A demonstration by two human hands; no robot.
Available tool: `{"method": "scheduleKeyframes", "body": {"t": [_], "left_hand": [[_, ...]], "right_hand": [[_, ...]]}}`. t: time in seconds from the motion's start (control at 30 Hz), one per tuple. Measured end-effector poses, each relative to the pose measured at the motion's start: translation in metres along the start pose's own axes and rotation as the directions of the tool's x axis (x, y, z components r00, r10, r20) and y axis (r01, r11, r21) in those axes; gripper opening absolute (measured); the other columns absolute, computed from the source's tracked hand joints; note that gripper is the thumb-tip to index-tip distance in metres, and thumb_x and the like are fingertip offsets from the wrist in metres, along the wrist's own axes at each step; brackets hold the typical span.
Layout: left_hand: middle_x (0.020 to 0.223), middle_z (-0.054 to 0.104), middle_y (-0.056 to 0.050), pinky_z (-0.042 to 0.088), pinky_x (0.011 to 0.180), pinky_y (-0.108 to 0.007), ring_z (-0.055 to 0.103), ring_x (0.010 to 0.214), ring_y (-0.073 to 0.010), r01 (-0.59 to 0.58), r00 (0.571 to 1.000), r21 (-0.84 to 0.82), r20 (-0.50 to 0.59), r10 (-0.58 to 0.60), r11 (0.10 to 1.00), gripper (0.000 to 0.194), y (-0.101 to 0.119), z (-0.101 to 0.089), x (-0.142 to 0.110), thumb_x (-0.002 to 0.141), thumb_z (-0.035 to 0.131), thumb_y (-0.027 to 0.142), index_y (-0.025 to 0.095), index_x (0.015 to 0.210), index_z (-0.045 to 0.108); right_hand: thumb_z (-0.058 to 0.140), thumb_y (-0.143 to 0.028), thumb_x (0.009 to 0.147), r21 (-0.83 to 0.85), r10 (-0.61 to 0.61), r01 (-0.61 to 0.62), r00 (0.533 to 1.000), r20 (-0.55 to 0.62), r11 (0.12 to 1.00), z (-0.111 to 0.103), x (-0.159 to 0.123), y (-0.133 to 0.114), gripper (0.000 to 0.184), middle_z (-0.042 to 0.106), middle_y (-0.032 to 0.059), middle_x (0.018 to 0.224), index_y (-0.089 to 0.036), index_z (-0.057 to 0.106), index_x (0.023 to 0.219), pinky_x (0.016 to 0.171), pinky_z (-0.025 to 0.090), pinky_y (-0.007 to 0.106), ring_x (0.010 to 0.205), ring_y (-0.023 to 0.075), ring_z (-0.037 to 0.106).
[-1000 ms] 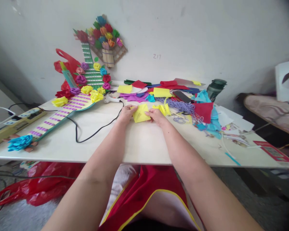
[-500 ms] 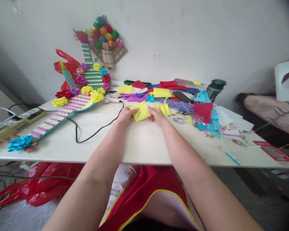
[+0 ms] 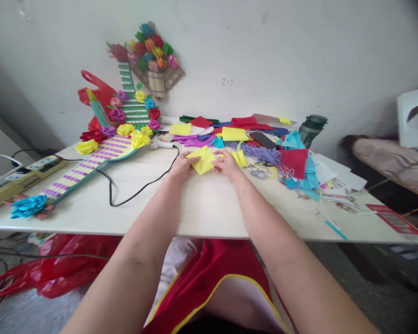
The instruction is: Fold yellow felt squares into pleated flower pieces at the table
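Note:
Between my hands, above the white table (image 3: 209, 213), is a square of yellow paper (image 3: 203, 160) with creases crossing at its middle. My left hand (image 3: 183, 166) pinches its left corner between thumb and fingers. At the right corner my right hand (image 3: 227, 165) also grips the paper, fingers closed. Just behind my right hand lie cut yellow paper pieces (image 3: 240, 157). A bundle of purple string (image 3: 261, 153) and a dark phone-like object (image 3: 264, 140) are a little farther right.
On the left are a guitar-shaped craft (image 3: 87, 169) with paper flowers, a power strip (image 3: 28, 178) and a black cable (image 3: 135, 197). Coloured paper sheets (image 3: 235, 134) line the back. At the right stand a dark green bottle (image 3: 311, 130) and blue and white scraps (image 3: 310, 176).
The yellow paper has turned slightly and looks flatter, its creased face showing more. My right fingers have shifted along its right corner. My left hand has barely moved.

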State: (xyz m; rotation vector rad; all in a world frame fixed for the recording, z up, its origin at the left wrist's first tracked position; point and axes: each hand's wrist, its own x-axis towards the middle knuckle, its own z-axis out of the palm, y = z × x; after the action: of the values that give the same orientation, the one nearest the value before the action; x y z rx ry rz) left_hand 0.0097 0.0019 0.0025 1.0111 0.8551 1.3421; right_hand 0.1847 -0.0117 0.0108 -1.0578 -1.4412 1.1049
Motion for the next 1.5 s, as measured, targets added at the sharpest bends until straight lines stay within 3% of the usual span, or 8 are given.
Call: {"method": "scheduleKeyframes", "body": {"t": [0.17,0.53,0.9,1.5], "left_hand": [[0.076,0.069,-0.003,0.053,0.066,-0.027,0.066,0.07,-0.0165,0.035,0.998,-0.005,0.047,-0.034,0.999,0.044,0.003,0.003,-0.004,0.049,0.078,0.016,0.013,0.09,0.063],[0.074,0.07,-0.009,0.051,0.064,-0.025,0.065,0.065,-0.0166,0.118,0.977,0.056,0.173,-0.126,0.991,0.028,0.007,-0.002,-0.006,0.055,0.077,0.019,0.009,0.08,0.069],[0.075,0.07,-0.009,0.048,0.062,-0.026,0.064,0.064,-0.0173,0.129,0.948,0.25,0.254,-0.193,0.96,0.035,0.012,-0.005,-0.011,0.051,0.083,0.026,0.009,0.079,0.071],[0.069,0.071,-0.006,0.05,0.062,-0.027,0.066,0.064,-0.0187,0.113,0.947,0.276,0.262,-0.188,0.955,0.034,0.008,-0.006,-0.007,0.046,0.083,0.021,0.011,0.077,0.072]], "right_hand": [[0.068,-0.024,0.063,-0.002,-0.006,0.006,1.0,0.022,1.0,-0.002,0.0,0.001,0.033,0.051,-0.0095,0.051,-0.02,0.054,0.092,0.042,0.037,0.018,0.045,0.0087,0.052],[0.069,-0.02,0.06,0.018,-0.014,0.013,0.998,0.059,1.0,-0.002,0.002,0.006,0.024,0.054,-0.0066,0.046,-0.015,0.067,0.084,0.042,0.039,0.021,0.039,0.0072,0.045],[0.074,-0.026,0.059,-0.043,-0.023,0.028,0.994,0.107,0.999,-0.003,0.0,0.007,0.023,0.051,-0.0059,0.04,-0.015,0.07,0.079,0.041,0.038,0.021,0.037,0.0073,0.043],[0.071,-0.027,0.061,-0.074,-0.044,0.052,0.994,0.105,0.996,0.0,0.0,0.008,0.023,0.051,-0.0059,0.042,-0.014,0.07,0.08,0.042,0.038,0.021,0.038,0.0075,0.043]]}}
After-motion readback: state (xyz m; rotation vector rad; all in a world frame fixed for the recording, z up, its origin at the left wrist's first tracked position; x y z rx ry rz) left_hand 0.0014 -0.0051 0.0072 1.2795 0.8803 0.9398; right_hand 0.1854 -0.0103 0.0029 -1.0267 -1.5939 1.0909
